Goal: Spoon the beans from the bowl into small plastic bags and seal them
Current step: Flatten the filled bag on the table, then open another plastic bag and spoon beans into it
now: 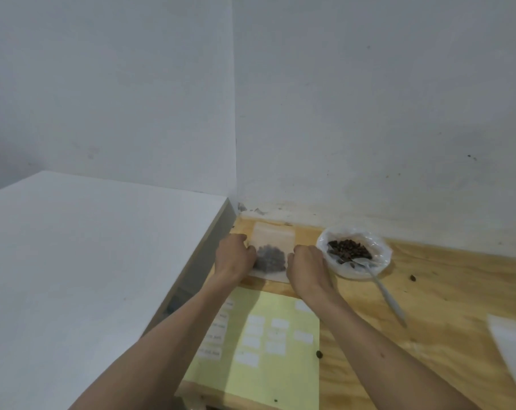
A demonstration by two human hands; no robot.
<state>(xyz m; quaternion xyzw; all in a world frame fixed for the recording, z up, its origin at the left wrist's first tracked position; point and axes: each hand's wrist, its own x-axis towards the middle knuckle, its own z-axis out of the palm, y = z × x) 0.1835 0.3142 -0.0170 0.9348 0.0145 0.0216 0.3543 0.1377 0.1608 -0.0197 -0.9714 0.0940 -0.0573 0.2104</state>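
Observation:
A small clear plastic bag (273, 241) lies flat on the wooden table near the wall corner, with a dark heap of beans (271, 258) in its lower half. My left hand (234, 255) presses on the bag's left edge and my right hand (305, 269) on its right edge, fingers curled onto the plastic. To the right stands a white bowl (379, 266) lined with plastic and holding dark beans (350, 249). A white plastic spoon (384, 294) rests with its tip in the bowl and its handle pointing toward me.
A yellow sheet with white labels (259, 347) lies in front of the bag. A white cabinet top (88, 261) borders the table on the left. Stray beans (412, 278) lie on the wood. A white sheet corner (514, 347) shows at right.

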